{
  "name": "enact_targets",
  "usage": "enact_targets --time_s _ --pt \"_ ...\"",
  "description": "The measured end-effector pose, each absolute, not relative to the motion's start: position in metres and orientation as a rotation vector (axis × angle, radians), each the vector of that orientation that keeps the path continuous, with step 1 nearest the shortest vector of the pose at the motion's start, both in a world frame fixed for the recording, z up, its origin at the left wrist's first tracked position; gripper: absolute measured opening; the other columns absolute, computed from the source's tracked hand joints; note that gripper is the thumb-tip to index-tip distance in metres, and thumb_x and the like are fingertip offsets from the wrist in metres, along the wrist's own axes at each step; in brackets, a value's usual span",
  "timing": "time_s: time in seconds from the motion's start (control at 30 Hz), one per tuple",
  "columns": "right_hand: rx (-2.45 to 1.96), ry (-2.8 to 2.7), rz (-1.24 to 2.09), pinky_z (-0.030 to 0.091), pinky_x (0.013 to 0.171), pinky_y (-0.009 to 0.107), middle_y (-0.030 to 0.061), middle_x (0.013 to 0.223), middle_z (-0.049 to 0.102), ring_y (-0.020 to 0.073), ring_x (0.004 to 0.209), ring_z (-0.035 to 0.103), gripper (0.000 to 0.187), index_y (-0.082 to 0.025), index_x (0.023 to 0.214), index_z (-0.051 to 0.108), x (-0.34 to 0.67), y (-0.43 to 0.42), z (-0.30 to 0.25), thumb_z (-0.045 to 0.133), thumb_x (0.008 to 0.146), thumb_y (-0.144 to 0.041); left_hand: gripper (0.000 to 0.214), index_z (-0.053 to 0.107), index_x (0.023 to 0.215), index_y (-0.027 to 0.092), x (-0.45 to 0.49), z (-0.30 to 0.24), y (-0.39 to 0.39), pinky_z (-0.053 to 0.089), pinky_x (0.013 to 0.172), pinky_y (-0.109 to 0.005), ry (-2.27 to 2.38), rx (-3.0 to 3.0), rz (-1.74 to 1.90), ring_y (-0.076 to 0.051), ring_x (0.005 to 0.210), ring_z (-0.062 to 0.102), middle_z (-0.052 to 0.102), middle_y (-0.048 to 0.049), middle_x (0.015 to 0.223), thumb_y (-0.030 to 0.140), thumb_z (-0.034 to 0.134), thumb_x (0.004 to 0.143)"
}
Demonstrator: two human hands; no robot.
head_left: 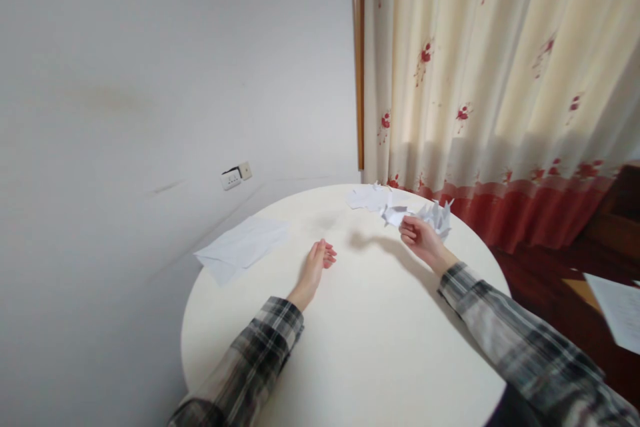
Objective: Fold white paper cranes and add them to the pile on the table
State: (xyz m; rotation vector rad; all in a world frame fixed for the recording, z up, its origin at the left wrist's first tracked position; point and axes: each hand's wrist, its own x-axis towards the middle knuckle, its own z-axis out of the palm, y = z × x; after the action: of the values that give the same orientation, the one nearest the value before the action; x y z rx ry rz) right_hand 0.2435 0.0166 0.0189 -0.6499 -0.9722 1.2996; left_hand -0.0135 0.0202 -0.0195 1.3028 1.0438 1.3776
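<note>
L hand (317, 263) lies flat on the round white surface (360, 347), fingers out and together, holding nothing; it's near centre, w/ flat paper sheets (243, 245) to its left, apart from it. R hand (419, 238) is lifted just over the far right part of the surface, fingers curled in, pinching a folded paper piece (395, 215) at its fingertips. A pile of folded white paper shapes (437, 215) sits just behind the R hand, more loose paper (367, 197) at the far edge. Flowered curtain (495, 80) hangs behind; wall socket (235, 176) far left.
</note>
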Motion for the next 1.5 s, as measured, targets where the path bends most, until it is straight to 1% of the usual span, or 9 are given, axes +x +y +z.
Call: enact_targets --time_s 0.1,0.2,0.6,0.7,0.77,0.9,1.0,1.2,1.5 --pt "-0.350 -0.757 1.676 0.022 0.034 0.015 -0.0070 0.051 0.028 0.0033 0.038 0.024 0.021 -0.018 0.058 0.034 0.236 0.011 0.019 0.053 0.065 -0.013 0.045 0.050 0.075 0.013 -0.014 -0.021 0.021 0.039 0.051 -0.022 1.040 1.299 1.378 -0.010 0.054 0.052 0.057 -0.0042 0.067 0.057 0.043 0.071" --pt "-0.204 -0.624 1.824 0.026 0.034 0.013 -0.0066 0.051 0.028 0.0027 0.039 0.029 0.021 -0.018 0.060 0.032 0.234 0.009 0.016 0.049 0.068 -0.009 0.045 0.050 0.076 0.013 -0.015 -0.023 0.023 0.039 0.052 -0.022 1.034 1.289 1.372 -0.010 0.055 0.052 0.058 -0.0045 0.068 0.057 0.043 0.071" --pt "-0.211 -0.754 1.708 0.029 0.037 0.015 -0.0062 0.052 0.025 0.0043 0.040 0.027 0.020 -0.018 0.056 0.032 0.237 0.008 0.017 0.047 0.068 -0.012 0.045 0.051 0.075 0.013 -0.014 -0.023 0.023 0.039 0.052 -0.022 1.046 1.272 1.357 -0.010 0.054 0.052 0.058 -0.0048 0.069 0.057 0.041 0.071" --pt "-0.459 -0.950 1.460 0.023 0.036 0.018 -0.0070 0.050 0.024 0.0054 0.039 0.022 0.019 -0.018 0.056 0.037 0.240 0.012 0.016 0.052 0.067 -0.019 0.045 0.051 0.075 0.013 -0.014 -0.024 0.023 0.038 0.052 -0.022 1.044 1.278 1.358 -0.010 0.054 0.052 0.057 -0.0045 0.068 0.057 0.041 0.071" --pt "-0.743 -1.097 1.119 0.020 0.037 0.020 -0.0072 0.048 0.027 0.0061 0.039 0.021 0.016 -0.018 0.058 0.044 0.246 0.016 0.017 0.056 0.065 -0.025 0.045 0.051 0.075 0.013 -0.014 -0.024 0.024 0.038 0.051 -0.022 1.045 1.286 1.359 -0.010 0.053 0.051 0.057 -0.0044 0.068 0.057 0.041 0.072" --pt "-1.233 -1.283 0.077 0.030 0.051 0.027 -0.0018 0.052 0.044 0.0119 0.051 0.037 0.018 -0.017 0.065 0.059 0.265 0.023 0.017 0.056 0.067 -0.034 0.044 0.051 0.074 0.013 -0.013 -0.024 0.024 0.038 0.050 -0.022 1.065 1.321 1.364 -0.010 0.053 0.051 0.057 -0.0041 0.067 0.056 0.042 0.071" --pt "-1.313 -1.435 -0.389 0.034 0.068 0.033 0.0042 0.068 0.053 0.0184 0.071 0.044 0.020 -0.017 0.061 0.062 0.277 0.029 0.015 0.053 0.070 -0.032 0.044 0.051 0.073 0.013 -0.013 -0.023 0.022 0.038 0.050 -0.021 1.077 1.345 1.368 -0.009 0.053 0.051 0.057 -0.0035 0.067 0.056 0.044 0.070" --pt "-1.398 -1.551 -0.619 0.025 0.087 0.044 0.0053 0.104 0.054 0.0268 0.101 0.036 0.015 -0.020 0.061 0.066 0.288 0.041 0.004 0.055 0.069 -0.028 0.044 0.051 0.073 0.014 -0.013 -0.023 0.021 0.038 0.051 -0.021 1.089 1.358 1.363 -0.010 0.053 0.051 0.057 -0.0036 0.067 0.057 0.042 0.070" --pt "-1.463 -1.620 -0.654 0.013 0.093 0.053 0.0064 0.117 0.047 0.0312 0.113 0.026 0.017 -0.019 0.063 0.065 0.294 0.055 -0.007 0.051 0.071 -0.023 0.046 0.051 0.072 0.014 -0.012 -0.022 0.020 0.038 0.050 -0.022 1.100 1.356 1.363 -0.010 0.053 0.052 0.057 -0.0039 0.067 0.059 0.043 0.068"
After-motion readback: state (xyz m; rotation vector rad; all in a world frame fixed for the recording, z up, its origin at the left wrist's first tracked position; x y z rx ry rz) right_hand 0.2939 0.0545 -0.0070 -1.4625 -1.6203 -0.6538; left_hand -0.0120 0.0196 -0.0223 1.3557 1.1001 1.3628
